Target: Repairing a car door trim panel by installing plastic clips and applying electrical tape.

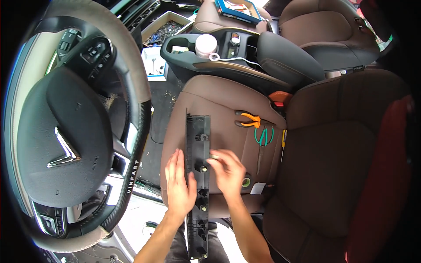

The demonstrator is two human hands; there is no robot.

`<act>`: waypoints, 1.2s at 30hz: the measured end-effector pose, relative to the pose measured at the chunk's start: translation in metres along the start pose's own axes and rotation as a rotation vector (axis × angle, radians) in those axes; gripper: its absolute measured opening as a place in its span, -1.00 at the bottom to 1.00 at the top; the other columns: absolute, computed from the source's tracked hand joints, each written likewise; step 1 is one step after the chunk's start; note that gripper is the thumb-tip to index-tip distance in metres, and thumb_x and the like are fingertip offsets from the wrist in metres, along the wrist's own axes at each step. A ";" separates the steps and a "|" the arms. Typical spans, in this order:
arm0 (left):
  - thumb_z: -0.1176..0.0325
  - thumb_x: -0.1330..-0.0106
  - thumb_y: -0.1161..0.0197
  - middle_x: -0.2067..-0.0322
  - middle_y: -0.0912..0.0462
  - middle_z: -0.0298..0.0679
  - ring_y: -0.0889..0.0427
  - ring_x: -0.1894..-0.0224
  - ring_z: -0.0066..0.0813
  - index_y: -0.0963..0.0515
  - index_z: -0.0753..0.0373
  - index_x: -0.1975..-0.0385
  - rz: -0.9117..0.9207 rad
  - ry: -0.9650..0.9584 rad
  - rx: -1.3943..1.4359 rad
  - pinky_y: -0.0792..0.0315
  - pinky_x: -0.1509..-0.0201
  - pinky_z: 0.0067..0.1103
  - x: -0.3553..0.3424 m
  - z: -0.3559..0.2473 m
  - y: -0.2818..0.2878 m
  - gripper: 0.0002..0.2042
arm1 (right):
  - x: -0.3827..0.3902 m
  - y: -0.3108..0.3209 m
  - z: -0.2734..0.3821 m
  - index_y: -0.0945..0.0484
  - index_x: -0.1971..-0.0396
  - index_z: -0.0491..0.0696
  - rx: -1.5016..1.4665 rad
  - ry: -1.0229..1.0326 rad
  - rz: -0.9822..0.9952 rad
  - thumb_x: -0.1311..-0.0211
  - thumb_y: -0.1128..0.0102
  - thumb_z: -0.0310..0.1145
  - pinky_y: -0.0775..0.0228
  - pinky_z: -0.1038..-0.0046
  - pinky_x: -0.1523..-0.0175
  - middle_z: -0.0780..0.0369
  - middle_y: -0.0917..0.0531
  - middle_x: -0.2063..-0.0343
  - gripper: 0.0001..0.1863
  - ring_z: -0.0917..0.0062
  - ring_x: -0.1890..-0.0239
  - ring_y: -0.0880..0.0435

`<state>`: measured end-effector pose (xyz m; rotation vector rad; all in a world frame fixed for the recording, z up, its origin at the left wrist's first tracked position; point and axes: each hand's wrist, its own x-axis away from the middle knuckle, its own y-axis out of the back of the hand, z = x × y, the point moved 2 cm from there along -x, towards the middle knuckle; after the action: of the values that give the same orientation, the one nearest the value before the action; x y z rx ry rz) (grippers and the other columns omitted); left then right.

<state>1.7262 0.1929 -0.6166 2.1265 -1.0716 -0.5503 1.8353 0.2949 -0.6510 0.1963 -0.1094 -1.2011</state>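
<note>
A long black plastic trim strip [201,179] lies lengthwise from the brown seat over my lap, its ribbed inner side up. Small pale clips [204,169] sit along it. My left hand [179,188] is at the strip's left edge, fingers straight along the outside and thumb over the edge, holding it. Beside the right edge, my right hand [229,171] is closed in a pinch near one clip. Something small and pale shows at its fingertips, too small to make out.
On the seat [206,94] lie orange-handled pliers [248,119], green-handled pliers [264,136], a yellow screwdriver [284,139] and a green roll [246,181]. The steering wheel [139,131] stands at left. A console [197,65] with a white jar [206,45] lies beyond.
</note>
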 end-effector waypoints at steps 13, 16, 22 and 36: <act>0.64 -0.15 -0.38 0.14 -0.64 -0.04 -0.71 0.22 -0.33 -0.59 0.34 0.18 0.275 -0.009 0.889 -0.61 0.19 -0.51 0.063 -0.041 0.006 -0.76 | 0.122 0.057 0.005 -0.56 0.12 -0.05 -0.724 -0.513 -0.086 -0.35 -0.28 -0.33 -0.42 0.57 0.25 0.25 -0.64 0.30 -0.81 0.64 0.35 -0.57; 0.69 -0.27 -0.27 0.08 -0.60 0.07 -0.71 0.16 -0.34 -0.42 0.34 0.13 0.209 0.217 1.269 -0.65 0.10 -0.49 0.086 -0.036 0.019 -0.76 | 0.115 0.081 -0.041 -0.56 0.06 -0.14 0.433 -0.209 -0.270 -0.21 -0.36 -0.44 -0.44 0.43 0.03 0.19 -0.66 0.24 -0.69 0.42 0.16 -0.57; 0.55 -0.43 -0.10 0.23 -0.57 -0.12 -0.57 0.36 -0.57 -0.42 0.31 0.10 0.152 0.290 1.239 -0.52 0.29 -0.66 0.108 -0.028 0.034 -0.89 | 0.114 0.091 -0.073 -0.56 -0.03 -0.07 0.707 -0.102 -0.207 -0.10 -0.37 -0.54 -0.33 0.28 -0.16 0.14 -0.64 0.16 -0.56 0.26 0.00 -0.49; 0.52 -0.18 -0.44 0.55 -0.48 -0.29 -0.46 0.59 -0.61 -0.71 0.29 0.23 0.048 -0.095 0.463 -0.34 0.57 -0.66 0.193 -0.039 0.108 -0.84 | 0.263 0.043 0.104 -0.51 0.04 -0.21 -0.080 0.109 0.115 -0.13 -0.35 -0.61 -0.52 0.31 -0.06 0.01 -0.66 0.13 -0.63 0.20 0.04 -0.66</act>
<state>1.8036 0.0036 -0.5235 2.4787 -1.4085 -0.4114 1.9497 0.0543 -0.5456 0.1821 0.0226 -1.0755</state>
